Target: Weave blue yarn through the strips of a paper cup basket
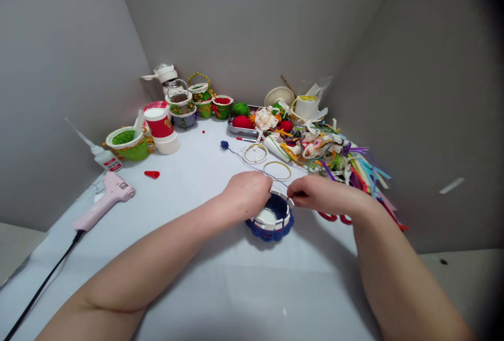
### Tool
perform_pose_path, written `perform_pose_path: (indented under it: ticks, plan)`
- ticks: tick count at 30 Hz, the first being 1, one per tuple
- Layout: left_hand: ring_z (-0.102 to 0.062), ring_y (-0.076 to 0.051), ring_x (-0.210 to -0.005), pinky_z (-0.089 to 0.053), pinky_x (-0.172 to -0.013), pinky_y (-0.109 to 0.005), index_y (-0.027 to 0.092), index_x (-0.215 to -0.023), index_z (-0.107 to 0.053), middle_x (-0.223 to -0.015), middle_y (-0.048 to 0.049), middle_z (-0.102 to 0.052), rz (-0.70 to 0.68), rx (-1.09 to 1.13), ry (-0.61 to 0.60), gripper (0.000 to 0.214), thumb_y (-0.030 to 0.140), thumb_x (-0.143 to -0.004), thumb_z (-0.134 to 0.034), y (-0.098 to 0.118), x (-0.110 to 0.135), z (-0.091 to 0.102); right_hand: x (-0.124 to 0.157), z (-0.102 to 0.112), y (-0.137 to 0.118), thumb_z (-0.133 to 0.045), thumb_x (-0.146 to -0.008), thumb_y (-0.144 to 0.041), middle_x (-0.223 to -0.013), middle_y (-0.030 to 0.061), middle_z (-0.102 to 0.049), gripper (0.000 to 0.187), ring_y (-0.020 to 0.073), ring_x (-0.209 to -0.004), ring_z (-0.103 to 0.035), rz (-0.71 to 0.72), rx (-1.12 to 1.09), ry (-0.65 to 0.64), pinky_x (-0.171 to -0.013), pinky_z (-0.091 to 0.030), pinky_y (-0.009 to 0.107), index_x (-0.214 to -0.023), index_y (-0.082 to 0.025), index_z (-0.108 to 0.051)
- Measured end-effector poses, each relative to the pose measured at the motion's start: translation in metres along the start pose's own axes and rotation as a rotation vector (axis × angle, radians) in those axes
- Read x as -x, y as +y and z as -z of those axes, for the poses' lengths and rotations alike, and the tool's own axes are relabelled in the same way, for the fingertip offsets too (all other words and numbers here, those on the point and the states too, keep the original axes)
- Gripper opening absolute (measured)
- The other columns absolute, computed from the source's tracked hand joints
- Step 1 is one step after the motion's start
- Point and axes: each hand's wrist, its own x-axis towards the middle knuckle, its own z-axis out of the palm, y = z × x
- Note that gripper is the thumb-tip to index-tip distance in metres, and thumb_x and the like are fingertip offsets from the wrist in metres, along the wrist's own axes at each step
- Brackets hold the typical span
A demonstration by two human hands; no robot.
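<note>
The left hand (248, 194) is curled over the rim of a small paper-cup basket (271, 219), its fingers touching the white slotted rim. The basket stands upright on the white tabletop (205, 288), between the hands and toward the near middle, with blue yarn wound around it. The right hand (326, 195) comes in from the other side, its fingers pinched narrow on a thin blue cord (252, 163) at the basket's rim. The cord runs back across the tabletop to a blue pompom (224, 145). Two thin rings (255, 153) lie just beside the cord, and red scissors (334, 218) lie just under the right forearm. Toward the far right corner spreads a heap of ribbons and lace (326, 152), beside a metal tray (240, 131) holding red and green yarn balls. A tape roll (306, 107) stands behind the heap. Small decorated baskets (200, 102) line the far left corner. Along the left edge lie a pink glue gun (108, 202) with a black cord (43, 283), a glue bottle (105, 159), a green basket (128, 144) and stacked paper cups (160, 131).
</note>
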Motion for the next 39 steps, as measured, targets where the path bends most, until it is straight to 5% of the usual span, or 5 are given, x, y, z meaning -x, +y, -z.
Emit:
perform_pose_path:
  ticks: [5, 9, 16, 23, 39]
  plan:
    - [-0.059, -0.020, -0.098, -0.046, -0.082, -0.030, 0.020, -0.105, -0.060, -0.106, -0.0063, -0.065, -0.186, 0.180, 0.109, 0.026, 0.027, -0.081, -0.054, -0.005, -0.005, -0.001, -0.002, -0.003, -0.002, -0.045, -0.077, -0.019, -0.068, -0.0003, -0.066, 0.023, 0.0124, -0.059, -0.054, 0.005, -0.015, 0.005, -0.055, -0.038, 0.022, -0.076, -0.021, -0.068]
    - [-0.060, -0.017, -0.089, -0.045, -0.078, -0.026, 0.020, -0.094, -0.065, -0.095, -0.0028, -0.068, -0.301, 0.282, 0.065, 0.018, 0.027, -0.082, -0.054, -0.007, -0.012, -0.005, -0.002, -0.002, -0.004, -0.049, -0.079, -0.022, -0.074, 0.0017, -0.067, 0.019, 0.0151, -0.065, -0.057, -0.012, -0.031, -0.001, -0.059, -0.041, 0.024, -0.082, -0.021, -0.067]
    - [-0.061, -0.017, -0.081, -0.044, -0.072, -0.025, 0.018, -0.086, -0.069, -0.086, -0.0034, -0.070, -0.251, 0.313, 0.060, 0.018, 0.025, -0.082, -0.052, -0.006, -0.014, -0.011, 0.021, 0.009, -0.010, -0.053, -0.085, -0.027, -0.108, 0.0066, -0.057, 0.020, 0.0226, -0.105, -0.051, 0.116, -0.010, 0.295, -0.088, -0.041, 0.035, -0.103, -0.024, -0.062]
    - [-0.061, -0.017, -0.079, -0.044, -0.072, -0.025, 0.018, -0.085, -0.069, -0.085, -0.0036, -0.070, -0.250, 0.331, 0.053, 0.018, 0.023, -0.080, -0.053, -0.005, -0.014, -0.010, 0.035, -0.010, -0.031, -0.042, -0.094, -0.029, -0.097, 0.0064, -0.051, 0.024, 0.0188, -0.096, -0.048, 0.187, -0.115, 0.256, -0.080, -0.041, 0.032, -0.100, -0.027, -0.065]
    - [-0.060, -0.016, -0.079, -0.044, -0.071, -0.025, 0.018, -0.084, -0.068, -0.084, -0.0024, -0.069, -0.252, 0.320, 0.025, 0.017, 0.022, -0.081, -0.053, -0.003, -0.015, -0.012, 0.036, -0.024, -0.029, -0.049, -0.086, -0.013, -0.093, 0.0030, -0.051, 0.016, 0.0177, -0.091, -0.048, 0.126, -0.048, 0.189, -0.074, -0.038, 0.029, -0.076, -0.021, -0.058]
